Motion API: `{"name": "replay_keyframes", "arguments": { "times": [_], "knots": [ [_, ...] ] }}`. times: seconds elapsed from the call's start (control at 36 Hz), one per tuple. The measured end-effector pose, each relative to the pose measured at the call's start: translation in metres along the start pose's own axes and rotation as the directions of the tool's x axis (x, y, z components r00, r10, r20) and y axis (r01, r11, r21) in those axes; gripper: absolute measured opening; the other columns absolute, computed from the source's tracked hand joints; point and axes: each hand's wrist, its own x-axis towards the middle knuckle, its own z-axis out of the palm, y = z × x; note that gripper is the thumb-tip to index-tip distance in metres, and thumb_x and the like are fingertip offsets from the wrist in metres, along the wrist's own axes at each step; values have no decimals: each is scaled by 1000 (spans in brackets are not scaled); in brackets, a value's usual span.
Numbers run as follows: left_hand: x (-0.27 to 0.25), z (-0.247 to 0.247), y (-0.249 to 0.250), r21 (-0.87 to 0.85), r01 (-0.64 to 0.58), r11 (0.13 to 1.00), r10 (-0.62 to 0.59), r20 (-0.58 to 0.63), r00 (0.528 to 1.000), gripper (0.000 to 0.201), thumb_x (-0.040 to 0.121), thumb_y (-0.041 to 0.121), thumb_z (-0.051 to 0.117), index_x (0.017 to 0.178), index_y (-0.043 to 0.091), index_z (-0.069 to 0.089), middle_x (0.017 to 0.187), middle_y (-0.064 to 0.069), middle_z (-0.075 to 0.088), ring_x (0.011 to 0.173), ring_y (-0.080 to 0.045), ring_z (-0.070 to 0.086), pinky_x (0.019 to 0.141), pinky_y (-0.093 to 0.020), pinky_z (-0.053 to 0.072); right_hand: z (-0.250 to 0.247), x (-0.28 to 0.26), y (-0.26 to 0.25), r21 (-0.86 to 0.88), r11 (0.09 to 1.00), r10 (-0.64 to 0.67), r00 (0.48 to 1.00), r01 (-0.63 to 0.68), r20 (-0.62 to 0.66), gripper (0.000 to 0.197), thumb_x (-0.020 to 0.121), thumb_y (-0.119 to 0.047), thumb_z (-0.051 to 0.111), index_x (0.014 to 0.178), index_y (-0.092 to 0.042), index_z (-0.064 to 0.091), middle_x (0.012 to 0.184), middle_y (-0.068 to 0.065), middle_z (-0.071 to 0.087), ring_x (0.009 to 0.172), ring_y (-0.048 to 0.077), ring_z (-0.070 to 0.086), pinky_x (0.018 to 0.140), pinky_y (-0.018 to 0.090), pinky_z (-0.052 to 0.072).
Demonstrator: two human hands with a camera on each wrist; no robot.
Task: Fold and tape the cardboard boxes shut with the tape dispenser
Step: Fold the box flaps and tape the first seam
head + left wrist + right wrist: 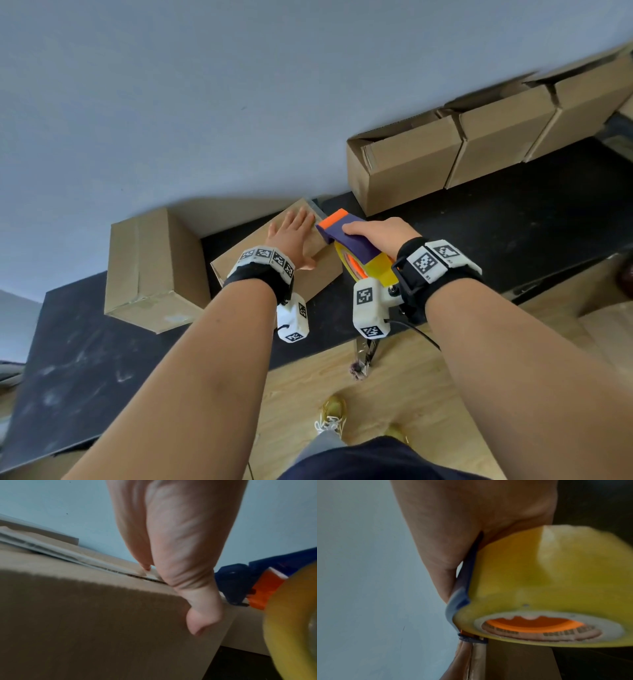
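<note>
A small cardboard box (pixel 318 270) sits on the black table, its top flaps folded down. My left hand (pixel 293 236) lies flat on the flaps with straight fingers, the thumb (pixel 199 626) hooked over the near edge of the box (pixel 85 622). My right hand (pixel 380 233) grips the purple and orange tape dispenser (pixel 346 233) with its yellow tape roll (pixel 373 265), the orange nose at the box's far right end beside my left fingertips. The roll (pixel 547 581) fills the right wrist view, above the box (pixel 513 661). The dispenser (pixel 240 582) shows right of my left hand (pixel 180 540).
A taped box (pixel 154 270) stands at the left on the black table (pixel 513 240). A row of open boxes (pixel 479 144) lines the grey wall at the right. Wooden floor and my shoes lie below the table edge.
</note>
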Motion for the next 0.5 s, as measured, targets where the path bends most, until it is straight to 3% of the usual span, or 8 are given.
{"name": "replay_keyframes", "arguments": {
  "times": [0.25,0.36,0.5],
  "knots": [
    [1,-1,1,-36,19,999,-19,-5,1000,108,80,37,74,154,22,-4,161,5,-11,148,-18,-9,119,-51,5,-19,-4,21,-71,997,23,999,-20,37,45,79,-52,70,100,-13,59,97,5,63,86,18,61,75,29,46],
    [0,0,2,-40,31,999,-31,-9,999,108,80,38,74,154,23,-3,161,5,-10,148,-17,-9,119,-51,5,-26,-8,31,-93,995,53,996,-46,70,41,78,-54,70,89,-16,58,95,5,65,85,19,63,75,30,47],
    [1,1,2,-41,36,999,-37,-8,999,108,80,38,73,154,23,-5,161,6,-11,148,-18,-9,119,-51,4,-32,-10,41,-81,994,76,992,-68,97,45,78,-54,70,96,-15,61,98,6,66,86,19,64,72,29,47]
  ]
}}
